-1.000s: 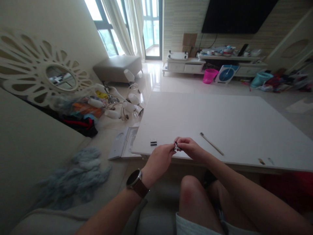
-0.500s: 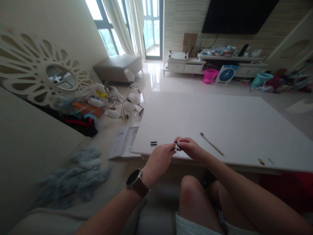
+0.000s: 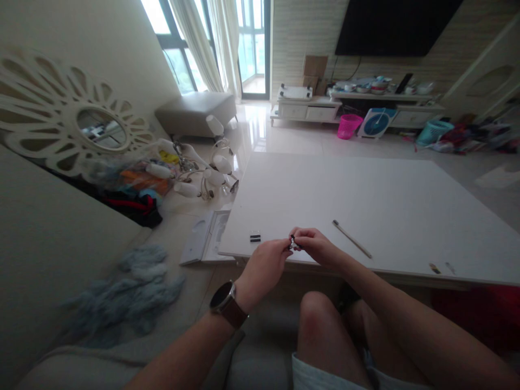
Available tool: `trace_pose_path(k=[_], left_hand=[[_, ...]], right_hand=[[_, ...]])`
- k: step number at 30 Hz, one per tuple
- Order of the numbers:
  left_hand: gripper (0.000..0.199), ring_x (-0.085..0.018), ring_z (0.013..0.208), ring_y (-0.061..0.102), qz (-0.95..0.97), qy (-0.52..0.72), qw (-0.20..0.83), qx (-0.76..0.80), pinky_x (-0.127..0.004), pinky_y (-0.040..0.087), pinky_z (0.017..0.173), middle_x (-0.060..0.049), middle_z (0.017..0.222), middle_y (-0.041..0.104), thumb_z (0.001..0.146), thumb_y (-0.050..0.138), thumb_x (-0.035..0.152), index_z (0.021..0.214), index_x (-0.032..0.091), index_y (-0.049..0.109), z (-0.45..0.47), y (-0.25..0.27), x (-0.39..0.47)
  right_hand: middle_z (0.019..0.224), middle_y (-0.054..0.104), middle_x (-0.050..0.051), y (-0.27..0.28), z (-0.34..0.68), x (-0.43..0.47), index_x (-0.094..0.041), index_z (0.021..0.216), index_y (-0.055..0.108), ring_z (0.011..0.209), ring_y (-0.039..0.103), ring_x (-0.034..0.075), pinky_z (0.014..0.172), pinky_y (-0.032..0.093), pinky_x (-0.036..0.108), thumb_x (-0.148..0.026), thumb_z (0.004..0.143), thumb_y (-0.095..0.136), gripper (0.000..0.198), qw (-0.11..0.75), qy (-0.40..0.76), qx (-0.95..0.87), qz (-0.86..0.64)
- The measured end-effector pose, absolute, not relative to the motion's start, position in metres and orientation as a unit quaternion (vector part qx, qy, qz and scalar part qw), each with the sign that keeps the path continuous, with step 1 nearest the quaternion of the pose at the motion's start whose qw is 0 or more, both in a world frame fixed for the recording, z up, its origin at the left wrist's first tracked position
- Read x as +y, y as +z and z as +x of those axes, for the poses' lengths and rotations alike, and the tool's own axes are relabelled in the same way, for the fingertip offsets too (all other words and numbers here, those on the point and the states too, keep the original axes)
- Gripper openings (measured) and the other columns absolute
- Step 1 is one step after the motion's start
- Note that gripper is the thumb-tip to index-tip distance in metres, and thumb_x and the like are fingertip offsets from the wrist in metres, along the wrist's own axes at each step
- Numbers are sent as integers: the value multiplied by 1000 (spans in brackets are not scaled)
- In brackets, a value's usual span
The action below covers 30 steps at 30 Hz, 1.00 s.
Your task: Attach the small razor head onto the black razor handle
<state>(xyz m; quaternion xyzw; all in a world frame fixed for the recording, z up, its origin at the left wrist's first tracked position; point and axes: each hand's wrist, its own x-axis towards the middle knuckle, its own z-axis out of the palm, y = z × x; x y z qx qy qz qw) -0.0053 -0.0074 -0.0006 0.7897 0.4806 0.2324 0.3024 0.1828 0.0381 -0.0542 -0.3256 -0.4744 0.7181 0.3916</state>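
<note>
Left grip (image 3: 266, 261) and right grip (image 3: 319, 247) meet fingertip to fingertip, each pinched closed on one small black-and-white piece (image 3: 292, 243); it sits between them at the near edge of the table (image 3: 345, 189), mostly covered by fingers, so its full shape cannot be told. On the left wrist is a round-faced watch (image 3: 221, 297) with a brown strap, and a bare knee (image 3: 314, 309) shows below the hands.

On the table, two black strips (image 3: 255, 238) lie just beyond the left grip. To the right of the right grip, a pale stick (image 3: 352, 239) with a dark tip lies slantwise; farther right is a small dark-and-yellow item (image 3: 434, 268).

Beyond the table's left side, a white-shaded lamp (image 3: 213, 176) lies on the floor. Farthest off, a pink basket (image 3: 348, 127) stands before a low cabinet (image 3: 292, 111), under a black screen (image 3: 396, 27).
</note>
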Motion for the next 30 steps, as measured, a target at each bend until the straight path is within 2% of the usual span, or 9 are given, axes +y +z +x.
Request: trace_pose_path(k=[6, 15, 22, 25, 30], left_hand=[[21, -21, 95, 69, 790, 230, 303, 481, -29, 45, 80, -3, 104, 75, 97, 53, 21, 108, 25, 70, -5, -1, -7], [20, -21, 95, 68, 789, 226, 304, 483, -29, 44, 80, -4, 104, 75, 97, 52, 21, 108, 23, 68, -4, 0, -7], [17, -21, 86, 66, 788, 198, 280, 511, -29, 42, 72, -6, 94, 73, 98, 49, 22, 98, 20, 65, -4, 0, -8], [17, -22, 84, 66, 787, 183, 267, 526, -30, 42, 71, -6, 92, 72, 98, 46, 22, 95, 19, 63, -3, -1, -7], [22, -22, 93, 67, 780, 183, 269, 535, -31, 45, 78, -9, 103, 72, 99, 42, 19, 110, 18, 61, -2, -4, -7]], right_hand=[[81, 57, 3, -53, 183, 38, -16, 64, 69, 70, 49, 13, 66, 37, 30, -32, 77, 74, 21, 392, 722, -476, -314], [79, 58, 3, -51, 183, 38, -16, 62, 68, 69, 48, 14, 67, 37, 30, -29, 74, 73, 18, 395, 719, -467, -330], [73, 60, 3, -50, 184, 40, -17, 72, 70, 70, 50, 15, 66, 39, 29, -29, 76, 69, 13, 400, 720, -434, -363], [73, 61, 2, -53, 185, 41, -18, 83, 73, 69, 52, 14, 66, 39, 28, -31, 76, 71, 15, 413, 725, -414, -365], [99, 66, 4, -56, 183, 38, -23, 109, 72, 76, 56, 14, 68, 43, 28, -28, 70, 79, 39, 413, 720, -451, -328]])
